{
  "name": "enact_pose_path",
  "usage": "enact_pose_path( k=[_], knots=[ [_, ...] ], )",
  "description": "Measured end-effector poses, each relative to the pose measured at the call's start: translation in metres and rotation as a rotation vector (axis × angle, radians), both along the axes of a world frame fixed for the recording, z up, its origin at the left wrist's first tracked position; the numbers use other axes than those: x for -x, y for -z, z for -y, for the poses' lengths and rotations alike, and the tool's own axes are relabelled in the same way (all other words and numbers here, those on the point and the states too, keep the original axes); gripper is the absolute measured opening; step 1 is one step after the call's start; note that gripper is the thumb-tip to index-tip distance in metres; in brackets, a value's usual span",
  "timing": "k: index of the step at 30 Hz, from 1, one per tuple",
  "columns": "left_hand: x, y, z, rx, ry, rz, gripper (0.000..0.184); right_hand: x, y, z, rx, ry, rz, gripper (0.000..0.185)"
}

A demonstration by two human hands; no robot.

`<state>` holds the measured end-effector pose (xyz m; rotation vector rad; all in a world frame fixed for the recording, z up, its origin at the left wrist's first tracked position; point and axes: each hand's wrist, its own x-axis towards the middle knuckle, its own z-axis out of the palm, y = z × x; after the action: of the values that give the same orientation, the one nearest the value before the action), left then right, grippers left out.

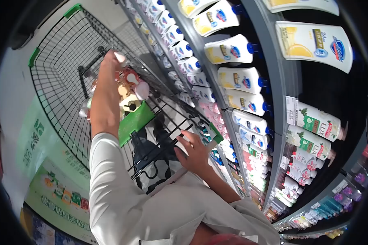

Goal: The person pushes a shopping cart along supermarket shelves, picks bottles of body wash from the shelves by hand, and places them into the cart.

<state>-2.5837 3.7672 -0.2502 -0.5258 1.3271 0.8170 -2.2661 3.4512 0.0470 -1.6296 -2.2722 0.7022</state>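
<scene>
Reaching over the shopping cart (61, 69), my left hand (109, 62) is closed on a small pale item (120, 59), blurred and partly hidden by the hand. Below it, a pile of bottles (129, 87) with red, pink and cream colours lies in the cart, partly covered by my left forearm. My right hand (194, 154) is at the cart's handle end, fingers apart, with fingertips near the black bar beside the green corner piece (215, 133). Nothing shows between its fingers.
Shelves (276, 81) of white pump bottles (231, 50) with blue caps run along the right. LUX bottles (319, 122) stand lower on them. A green panel (135, 118) is on the cart. A green printed display (61, 196) is at lower left.
</scene>
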Motion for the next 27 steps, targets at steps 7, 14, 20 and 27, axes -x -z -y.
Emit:
enact_pose_path(
  k=[7, 14, 20, 27],
  knots=[
    [0.028, 0.022, 0.014, 0.046, -0.153, 0.068, 0.062, -0.001, -0.002, -0.004, 0.037, -0.052, 0.037, 0.041],
    [0.006, -0.100, 0.088, -0.293, -0.014, -0.012, 0.051, -0.019, -0.043, -0.026, -0.019, -0.065, -0.281, 0.035],
    [-0.032, -0.256, 0.213, -0.668, 0.293, -0.079, 0.039, -0.060, -0.222, -0.194, -0.923, 0.427, -0.770, 0.069],
    [-0.033, -0.288, 0.331, -0.697, 0.200, -0.149, 0.039, -0.096, -0.202, -0.338, -0.473, 0.370, -0.992, 0.073]
  ],
)
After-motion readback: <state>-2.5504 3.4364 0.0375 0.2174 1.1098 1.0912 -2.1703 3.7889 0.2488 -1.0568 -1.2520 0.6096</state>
